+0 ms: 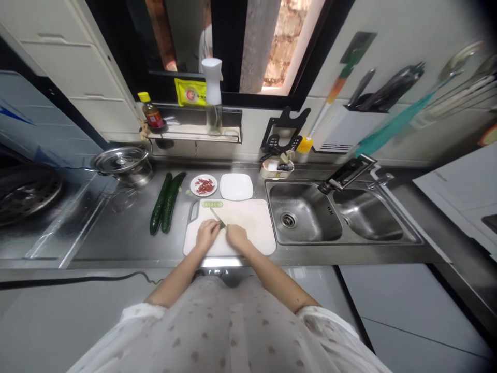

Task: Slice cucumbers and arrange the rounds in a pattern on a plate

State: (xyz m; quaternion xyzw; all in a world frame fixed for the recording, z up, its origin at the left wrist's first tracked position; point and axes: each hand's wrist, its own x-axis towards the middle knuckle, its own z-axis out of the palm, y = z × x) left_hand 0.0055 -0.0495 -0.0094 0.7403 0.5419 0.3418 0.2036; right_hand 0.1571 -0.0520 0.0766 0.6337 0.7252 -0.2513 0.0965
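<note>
A white cutting board [256, 228] with a grey handle lies in front of me on the steel counter. My right hand [236, 238] is closed around a small knife [216, 214], whose blade points away to the upper left. Close beside it, my left hand [207, 234] has its fingers curled on a short piece of dark green cucumber [222, 225], mostly hidden by the fingers and blade. A row of thin cucumber slices [212, 204] lies along the board's far left edge.
Two whole cucumbers [167, 202] lie left of the board. Behind it are a plate of chopped red pieces [204, 185] and a white square plate [236, 186]. A lidded steel pot [128, 165] stands at the left; a double sink [306, 239] is at the right.
</note>
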